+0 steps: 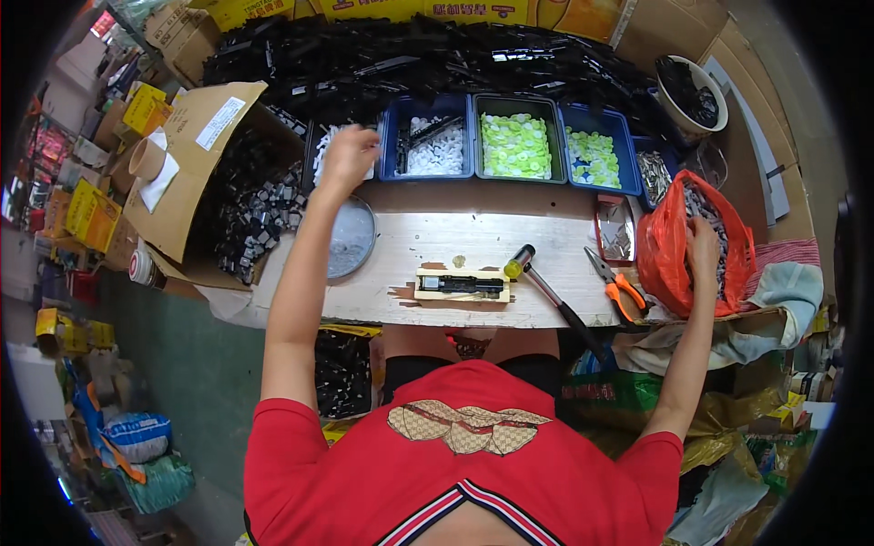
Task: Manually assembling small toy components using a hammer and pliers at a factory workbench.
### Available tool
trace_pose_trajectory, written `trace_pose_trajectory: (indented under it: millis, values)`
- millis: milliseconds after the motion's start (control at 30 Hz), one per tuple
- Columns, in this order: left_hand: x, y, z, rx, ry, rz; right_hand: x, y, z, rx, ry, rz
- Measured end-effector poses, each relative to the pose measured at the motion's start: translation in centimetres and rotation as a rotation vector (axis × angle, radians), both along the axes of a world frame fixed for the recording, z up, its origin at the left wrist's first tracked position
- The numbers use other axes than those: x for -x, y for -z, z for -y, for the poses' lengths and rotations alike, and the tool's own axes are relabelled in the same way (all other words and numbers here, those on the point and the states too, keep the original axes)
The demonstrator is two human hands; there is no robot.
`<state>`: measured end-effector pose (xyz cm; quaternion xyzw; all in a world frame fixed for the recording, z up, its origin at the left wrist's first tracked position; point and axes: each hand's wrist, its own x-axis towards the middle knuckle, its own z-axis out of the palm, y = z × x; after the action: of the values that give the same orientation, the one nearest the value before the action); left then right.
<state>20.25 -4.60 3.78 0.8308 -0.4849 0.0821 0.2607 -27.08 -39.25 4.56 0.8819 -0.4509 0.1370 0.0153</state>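
My left hand [349,156] is raised over the bin of small white parts [325,150], its fingers curled together. Whatever lies between those fingertips is too small to make out. At the right, my right hand [702,247] reaches into the red plastic bag [666,238], which holds many small metal-coloured pieces. The bag hides part of its fingers. Between my arms, a black elongated part [460,285] lies in a pale wooden fixture [462,298] near the table's front edge. Beside it rests a hammer [549,289] with a yellow-green face and dark handle.
Orange-handled pliers [623,289] lie left of the bag, below a red-rimmed tray [615,229]. A round grey dish [350,238] sits by my left forearm. Blue bins [428,175] hold white and green parts. Black pieces [401,64] are heaped behind; a carton [187,173] stands left.
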Motion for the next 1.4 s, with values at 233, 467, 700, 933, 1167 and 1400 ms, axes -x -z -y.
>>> trace_pose_trajectory:
  millis: [233,467,700,933,1167,1400]
  values:
    - [3.9,2.5,9.4,-0.567,-0.027,0.011,0.7,0.0,0.0,0.028,0.034,-0.139]
    - [2.9,3.0,11.0,-0.508,0.109,-0.111,-2.9,-3.5,-7.3,0.039,-0.199,0.233]
    - [2.3,2.8,10.2,-0.183,0.021,-0.212,-6.9,2.3,-10.1,-0.187,-0.291,-0.097]
    - [6.7,-1.3,6.6,0.474,0.044,-1.009,-8.3,5.9,-7.6,-0.167,-0.222,-0.207]
    - [13.0,0.2,1.5,0.738,0.155,-1.598,-7.5,6.1,-6.7,-0.268,-0.389,0.243]
    - [17.6,2.5,-1.2,0.772,0.146,-1.799,-6.8,5.8,-7.4,-0.22,-0.268,0.184]
